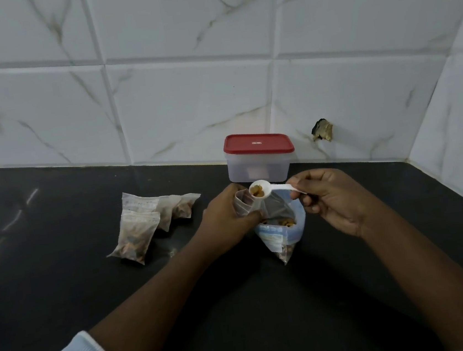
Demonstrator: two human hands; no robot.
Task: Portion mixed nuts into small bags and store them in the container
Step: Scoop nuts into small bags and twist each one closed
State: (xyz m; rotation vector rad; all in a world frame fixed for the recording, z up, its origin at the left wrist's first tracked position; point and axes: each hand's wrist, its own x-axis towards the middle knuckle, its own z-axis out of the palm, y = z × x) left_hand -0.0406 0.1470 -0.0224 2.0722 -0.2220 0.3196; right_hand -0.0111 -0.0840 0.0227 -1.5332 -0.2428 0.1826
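My left hand (pixel 225 218) grips a small clear bag (pixel 244 202) with its mouth held open upward. My right hand (pixel 331 198) pinches the handle of a white plastic spoon (pixel 269 190), whose bowl holds a few nuts right at the small bag's mouth. Below both hands stands the large open bag of mixed nuts (pixel 281 231) on the black counter (pixel 239 304). A clear container with a red lid (pixel 259 157) stands shut against the wall, just behind the hands. Three filled small bags (pixel 143 223) lie in a loose pile to the left.
White marble-look tiles form the back wall and a side wall on the right, meeting in a corner. A chipped hole (pixel 322 130) shows in the tile right of the container. The counter runs wide to the left and toward me.
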